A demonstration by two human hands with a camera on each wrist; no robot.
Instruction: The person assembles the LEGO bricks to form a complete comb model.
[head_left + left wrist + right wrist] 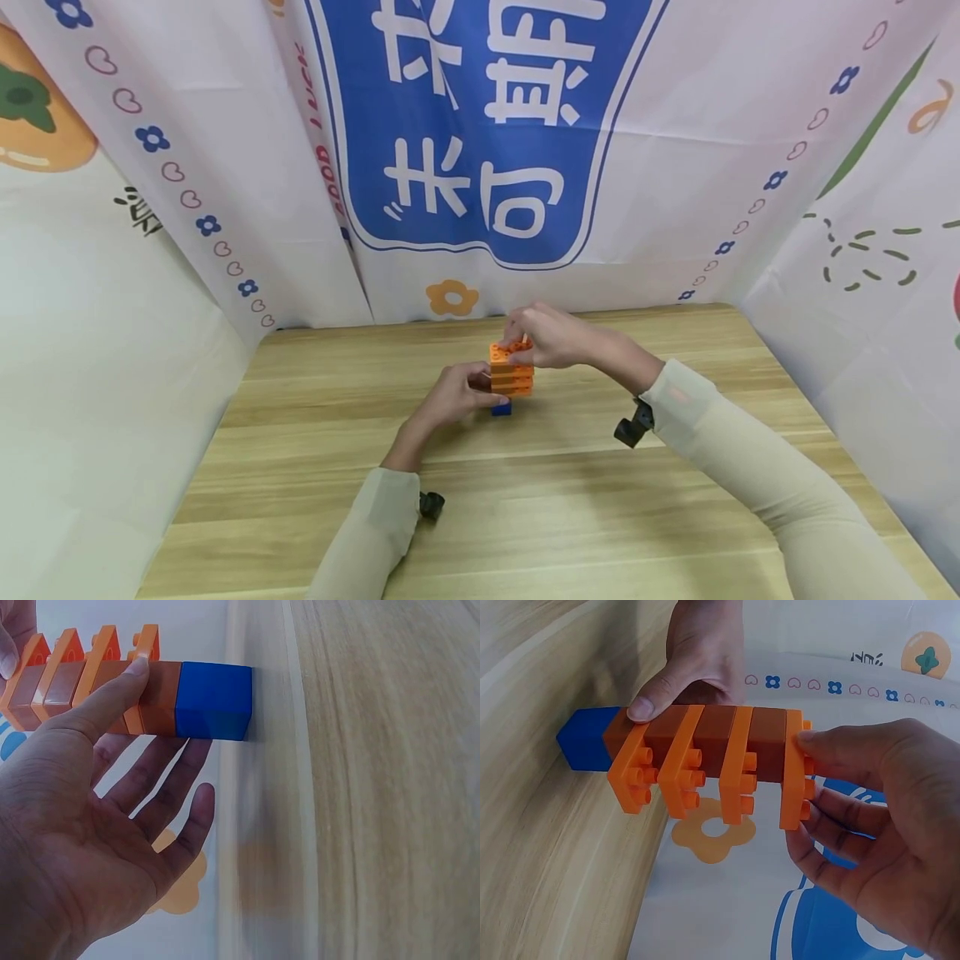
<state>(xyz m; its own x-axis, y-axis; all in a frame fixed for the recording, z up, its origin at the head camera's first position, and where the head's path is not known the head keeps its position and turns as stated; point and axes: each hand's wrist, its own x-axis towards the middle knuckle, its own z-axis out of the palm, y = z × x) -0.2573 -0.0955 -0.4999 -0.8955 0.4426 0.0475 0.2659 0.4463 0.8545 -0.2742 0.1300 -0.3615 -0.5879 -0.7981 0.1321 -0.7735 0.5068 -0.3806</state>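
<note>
A tower of toy building blocks [512, 383] stands upright on the table. Its base is a blue block [214, 701]. Above that, brown blocks [714, 739] alternate with flat orange bricks [676, 784], whose studded ends jut out to one side. My left hand [453, 393] holds the tower low down, thumb against the lowest brown and orange pieces and fingers behind. At the top, my right hand [553, 335] pinches the uppermost orange brick [790, 799], with the thumb on its upper face and fingertips at its edge. In the head view my fingers hide part of that brick.
The tower stands on a wood-grain table [337, 517], near its back edge. A printed white cloth [675, 167] hangs behind and along both sides. Small black cameras are strapped at both wrists, over pale sleeves [750, 450].
</note>
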